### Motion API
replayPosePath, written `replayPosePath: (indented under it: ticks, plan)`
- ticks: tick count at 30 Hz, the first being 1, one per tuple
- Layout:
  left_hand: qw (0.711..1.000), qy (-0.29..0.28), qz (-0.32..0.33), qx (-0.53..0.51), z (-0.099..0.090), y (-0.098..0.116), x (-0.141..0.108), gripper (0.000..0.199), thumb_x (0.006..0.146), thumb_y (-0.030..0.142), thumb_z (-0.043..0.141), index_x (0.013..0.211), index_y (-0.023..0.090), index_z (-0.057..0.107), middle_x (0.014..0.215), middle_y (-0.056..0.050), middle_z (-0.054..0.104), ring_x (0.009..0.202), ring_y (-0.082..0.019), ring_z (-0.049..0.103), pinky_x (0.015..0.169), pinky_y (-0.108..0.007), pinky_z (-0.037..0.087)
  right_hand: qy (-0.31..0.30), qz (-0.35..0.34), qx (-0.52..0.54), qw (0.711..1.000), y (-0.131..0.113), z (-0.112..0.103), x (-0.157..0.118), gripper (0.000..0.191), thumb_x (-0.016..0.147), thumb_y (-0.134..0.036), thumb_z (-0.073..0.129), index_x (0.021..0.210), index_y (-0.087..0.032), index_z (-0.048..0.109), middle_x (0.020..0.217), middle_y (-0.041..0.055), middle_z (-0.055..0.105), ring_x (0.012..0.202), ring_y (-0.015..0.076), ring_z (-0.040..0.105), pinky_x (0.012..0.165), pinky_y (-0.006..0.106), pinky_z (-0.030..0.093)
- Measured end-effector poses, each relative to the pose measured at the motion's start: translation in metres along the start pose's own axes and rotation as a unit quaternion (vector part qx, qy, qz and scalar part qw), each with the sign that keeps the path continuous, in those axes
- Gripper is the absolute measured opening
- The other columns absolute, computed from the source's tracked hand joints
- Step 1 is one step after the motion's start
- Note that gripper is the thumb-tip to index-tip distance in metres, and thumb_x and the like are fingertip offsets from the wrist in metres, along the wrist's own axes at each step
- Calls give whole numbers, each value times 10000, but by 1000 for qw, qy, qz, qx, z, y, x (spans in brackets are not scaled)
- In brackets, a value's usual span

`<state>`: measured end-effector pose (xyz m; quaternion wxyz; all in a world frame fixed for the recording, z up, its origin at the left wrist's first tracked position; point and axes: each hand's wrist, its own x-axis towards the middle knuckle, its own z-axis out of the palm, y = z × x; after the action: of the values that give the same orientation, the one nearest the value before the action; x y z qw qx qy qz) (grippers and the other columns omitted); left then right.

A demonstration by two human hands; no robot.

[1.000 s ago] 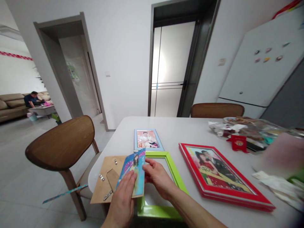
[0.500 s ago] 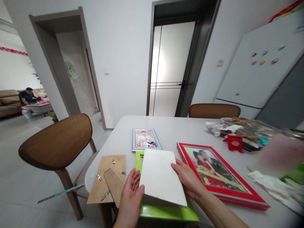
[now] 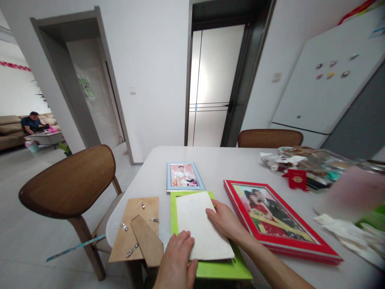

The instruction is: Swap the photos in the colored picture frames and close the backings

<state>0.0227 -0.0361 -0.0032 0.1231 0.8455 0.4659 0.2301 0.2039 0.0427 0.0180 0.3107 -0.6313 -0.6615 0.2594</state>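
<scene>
A white sheet [image 3: 200, 228] lies slightly askew over a green frame [image 3: 224, 271] near the table's front edge. My left hand [image 3: 177, 259] rests on the sheet's lower left edge, its fingers extended and holding nothing. At the sheet's right edge is my right hand [image 3: 225, 220], fingers stretched over it and not wrapped round anything. Left of the frame lies a brown backing board [image 3: 123, 245] with metal clips and a stand flap. A blue-framed picture [image 3: 184, 176] sits behind the green frame.
Red frames [image 3: 270, 216] are stacked on the right of the white table [image 3: 237, 160]. Beyond them are a red packet [image 3: 297, 179], crumpled tissues and plastic-wrapped items. Wooden chairs stand left [image 3: 72, 180] and behind [image 3: 270, 138]. A person [image 3: 31, 123] sits far left.
The white sheet has come down onto the green frame and shifted left. My left hand has moved from the sheet's side onto its lower edge; my right hand has shifted left.
</scene>
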Motion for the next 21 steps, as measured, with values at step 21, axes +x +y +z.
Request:
replayPosePath:
  ticks: [21]
  plan:
    - [952,195,-59,230,-42,-144,-85,419,725,192,449,1144,187,436,1180,-126,505,1051,-252,500,813,-388,470,-93,-247,-115,958,-105,102,-55,533,572,-358,604,1066,-195,492,973,93,505,897,259,427,796,419,326]
